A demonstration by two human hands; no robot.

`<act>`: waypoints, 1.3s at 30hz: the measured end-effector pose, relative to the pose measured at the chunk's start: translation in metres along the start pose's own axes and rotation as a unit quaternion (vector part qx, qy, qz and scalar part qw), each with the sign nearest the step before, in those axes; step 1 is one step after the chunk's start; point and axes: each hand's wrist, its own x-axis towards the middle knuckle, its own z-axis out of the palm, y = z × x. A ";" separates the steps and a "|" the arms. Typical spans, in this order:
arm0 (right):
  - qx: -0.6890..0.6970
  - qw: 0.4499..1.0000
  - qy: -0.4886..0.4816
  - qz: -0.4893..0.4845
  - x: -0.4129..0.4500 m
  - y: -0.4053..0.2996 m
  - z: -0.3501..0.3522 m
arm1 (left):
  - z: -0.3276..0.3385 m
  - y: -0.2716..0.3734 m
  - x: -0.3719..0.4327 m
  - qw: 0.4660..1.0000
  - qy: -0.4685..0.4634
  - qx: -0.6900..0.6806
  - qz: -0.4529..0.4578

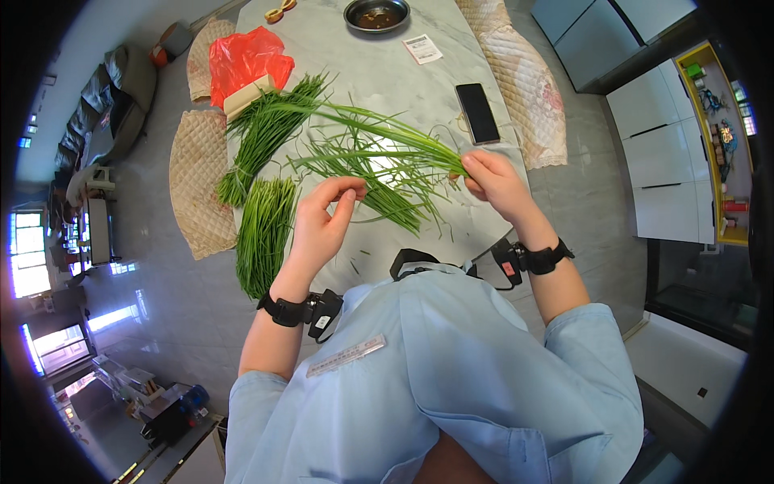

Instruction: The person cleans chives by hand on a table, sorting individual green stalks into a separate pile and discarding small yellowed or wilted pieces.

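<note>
My right hand (497, 181) grips a bunch of long green chives (417, 140) by the pale end. Their blades stretch left across the table, over loose chives (387, 196) that lie scattered on the marble top. My left hand (329, 215) hovers left of that loose pile, thumb and fingers curled close together. Whether a thin blade sits between its fingertips is too small to tell. Left of this hand lies a neat bundle of chives (266, 236) with its cut ends upward in the view. Beyond it, a second bundle (266, 133) rests slantwise, its ends towards me.
On the marble table (326, 54) are a red plastic bag (248, 60), a cream block-like object (248, 97), a dark metal bowl (376, 15) with brownish contents, a printed paper slip (422, 49) and a smartphone (478, 114). Quilted chair covers (202, 181) flank the table.
</note>
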 end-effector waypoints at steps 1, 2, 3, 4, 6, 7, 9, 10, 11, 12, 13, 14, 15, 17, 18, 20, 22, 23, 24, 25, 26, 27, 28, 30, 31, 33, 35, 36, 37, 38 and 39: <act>-0.061 0.997 0.037 -0.018 0.003 0.004 -0.001 | 0.000 0.002 0.001 1.000 0.003 0.002 0.002; -0.123 0.989 0.074 -0.035 0.003 0.005 -0.003 | 0.000 0.002 0.003 1.000 0.000 0.003 0.004; -0.122 0.989 0.074 -0.035 0.002 0.003 -0.003 | 0.000 0.000 0.003 0.999 0.003 0.043 0.025; -0.104 0.992 0.062 -0.037 -0.001 -0.001 -0.005 | 0.000 -0.001 0.002 0.996 0.006 0.082 0.045; -0.085 0.994 0.050 -0.041 -0.006 -0.009 -0.004 | 0.002 0.003 0.002 0.997 0.008 0.074 0.015; -0.082 0.994 0.056 -0.046 -0.009 -0.013 -0.003 | 0.003 0.006 0.002 0.998 0.010 0.065 -0.014; -0.078 0.994 0.062 -0.053 -0.015 -0.023 -0.002 | 0.003 0.006 0.001 0.998 0.008 0.058 0.001; -0.081 0.994 0.054 -0.049 -0.019 -0.029 -0.004 | 0.003 0.006 0.001 0.999 0.006 0.051 0.015; -0.084 0.994 0.046 -0.045 -0.022 -0.035 -0.004 | 0.002 0.008 0.000 0.999 0.006 0.051 0.016; -0.083 0.994 0.047 -0.047 -0.024 -0.041 -0.003 | 0.000 0.012 0.000 0.997 0.033 0.063 0.036; -0.145 0.986 0.056 -0.068 -0.027 -0.047 -0.002 | -0.003 0.018 0.001 0.994 0.059 0.075 0.055; -0.206 0.972 0.065 -0.088 -0.029 -0.054 0.000 | -0.005 0.028 0.001 0.989 0.087 0.074 0.097; -0.205 0.972 0.066 -0.089 -0.032 -0.060 0.004 | -0.009 0.044 0.001 0.978 0.100 0.107 0.151; -0.409 0.897 0.084 -0.148 -0.035 -0.075 0.018 | -0.005 0.075 0.011 0.935 0.146 0.129 0.297; -0.409 0.896 0.085 -0.149 -0.036 -0.081 0.024 | 0.001 0.091 0.016 0.934 0.146 0.130 0.298; -0.437 0.883 0.010 -0.169 -0.038 -0.093 0.038 | 0.013 0.118 0.022 0.937 0.069 0.158 0.305; -0.438 0.883 -0.005 -0.167 -0.037 -0.100 0.046 | 0.017 0.131 0.027 0.969 -0.109 0.135 0.175; -0.438 0.884 -0.020 -0.164 -0.036 -0.103 0.048 | 0.019 0.133 0.029 0.961 -0.257 0.097 0.035; -0.438 0.884 -0.018 -0.164 -0.035 -0.105 0.050 | 0.024 0.128 0.030 0.963 -0.264 0.044 -0.021; -0.437 0.884 -0.014 -0.164 -0.034 -0.107 0.051 | 0.026 0.122 0.031 0.963 -0.266 0.044 -0.020; -0.436 0.885 -0.010 -0.164 -0.033 -0.107 0.052 | 0.027 0.117 0.032 0.961 -0.269 -0.043 -0.054; -0.435 0.886 -0.009 -0.161 -0.031 -0.106 0.052 | 0.029 0.113 0.032 0.950 -0.269 -0.132 -0.089; -0.419 0.892 -0.032 -0.166 -0.030 -0.105 0.053 | 0.032 0.112 0.032 0.934 -0.271 -0.207 -0.106; -0.403 0.898 -0.053 -0.169 -0.027 -0.103 0.050 | 0.032 0.107 0.037 0.920 -0.299 -0.225 -0.115; -0.420 0.889 -0.073 -0.166 -0.024 -0.102 0.047 | 0.032 0.106 0.039 0.906 -0.326 -0.242 -0.122; -0.436 0.880 -0.093 -0.164 -0.022 -0.100 0.046 | 0.032 0.109 0.040 0.896 -0.340 -0.253 -0.134; -0.331 0.929 -0.068 -0.151 -0.019 -0.099 0.049 | 0.030 0.108 0.040 0.873 -0.320 -0.333 -0.157; -0.341 0.923 -0.063 -0.169 -0.016 -0.095 0.047 | 0.031 0.108 0.040 0.878 -0.296 -0.343 -0.154; -0.341 0.923 -0.064 -0.168 -0.017 -0.096 0.048 | 0.030 0.108 0.041 0.878 -0.295 -0.344 -0.154; -0.292 0.935 -0.003 -0.199 -0.018 -0.095 0.051 | 0.028 0.107 0.042 0.865 -0.284 -0.382 -0.159; -0.241 0.942 0.058 -0.227 -0.018 -0.095 0.053 | 0.027 0.106 0.043 0.851 -0.272 -0.419 -0.164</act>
